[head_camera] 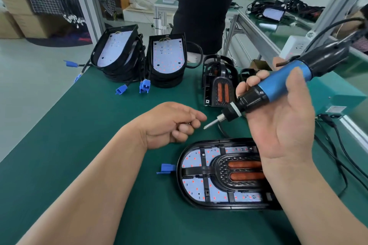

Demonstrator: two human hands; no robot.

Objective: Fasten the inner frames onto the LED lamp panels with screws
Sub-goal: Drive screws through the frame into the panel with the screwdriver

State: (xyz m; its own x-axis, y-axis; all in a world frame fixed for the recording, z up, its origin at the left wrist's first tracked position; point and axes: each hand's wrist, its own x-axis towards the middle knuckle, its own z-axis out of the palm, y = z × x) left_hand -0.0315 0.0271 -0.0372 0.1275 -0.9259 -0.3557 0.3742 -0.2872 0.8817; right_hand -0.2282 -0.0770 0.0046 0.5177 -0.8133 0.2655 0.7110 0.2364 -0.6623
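My right hand (278,123) is wrapped round the blue barrel of an electric screwdriver (282,83), held tilted above the counter (89,125) with its bit pointing down and to the left. The bit tip hangs in the air just beside my left hand (173,123). That hand is curled, thumb and fingertips pinching a small metal piece (188,124) too tiny for me to identify.

The lamp panel (196,175) lies flat near the counter's front edge, right of the middle, below both hands and touched by neither. A black inner frame (207,171) sits on its white LED board, and my right wrist hides its right end. A blue connector (166,168) sticks out at its left end.

Along the far edge stand two leaning stacks of lamp panels (168,55), with blue-plugged leads trailing towards the left edge. Right of them is a stack of spare inner frames (218,83), close behind the screwdriver's nose. A teal box (338,97) and black cables (338,155) crowd the right edge.

I see bare green surface from the left edge across to the lamp panel, and between the far stacks and my hands. A person in black (201,6) stands beyond the far edge.
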